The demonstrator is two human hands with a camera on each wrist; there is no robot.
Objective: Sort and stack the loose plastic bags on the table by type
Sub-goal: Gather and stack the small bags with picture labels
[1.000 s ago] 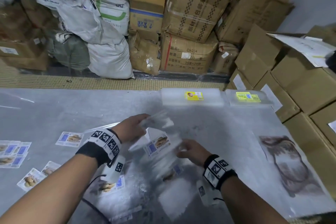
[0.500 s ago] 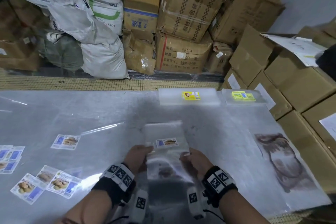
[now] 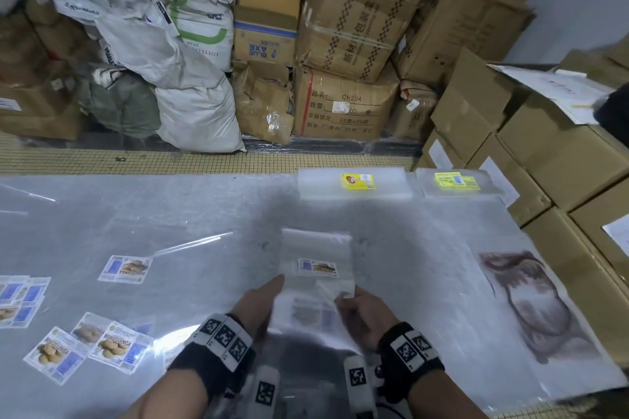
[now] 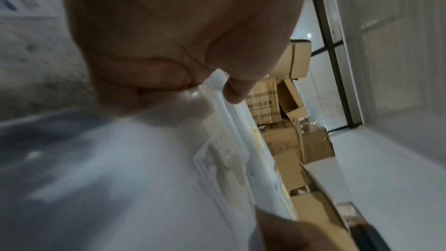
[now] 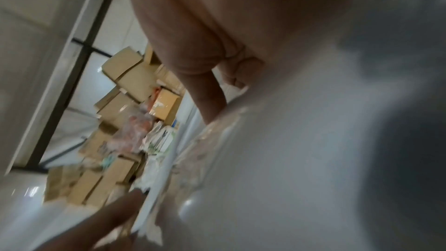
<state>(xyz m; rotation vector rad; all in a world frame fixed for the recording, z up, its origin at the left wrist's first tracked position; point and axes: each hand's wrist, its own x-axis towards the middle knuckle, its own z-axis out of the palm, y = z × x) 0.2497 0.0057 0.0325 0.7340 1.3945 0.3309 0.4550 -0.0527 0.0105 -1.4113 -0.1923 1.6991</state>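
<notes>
Head view: person is squaring up a small stack of clear plastic bags w/ blue-and-tan biscuit labels point(image 3: 316, 279) on the plastic-covered grey table point(image 3: 204, 214), near the front edge, centre. Left hand point(image 3: 260, 299) is lying along the stack's left edge, fingers mostly straight, pressing it in. Right hand point(image 3: 364, 309) is on the right edge, fingers curled, seeming to pinch a bag corner. More loose biscuit-label bags point(image 3: 88, 347) are lying scattered at the left, well apart from the stack. Two finished stacks are sitting at the far edge: clear bags w/ a yellow-red label point(image 3: 355, 182) and, just beside them, clear bags w/ a yellow-green label point(image 3: 456, 180). Brown cardboard cartons point(image 3: 350, 44) and white woven sacks point(image 3: 190, 105) are piled beyond the table.

Left wrist view: blurry. The thumb is on top of the stack's edge w/ the fingers point(image 4: 144, 75) curling under it, so a pinch grip on the bags.

Right wrist view: also blurry. Thumb and fingers point(image 5: 212, 102) are gripping the bags' crinkled edge; the other hand's finger is showing below.

Step, my guess: aligning the biscuit-label stack, mid-sort. Next prob. needs one hand freed to fetch loose bags from the left while the other holds the slippery stack square.
</notes>
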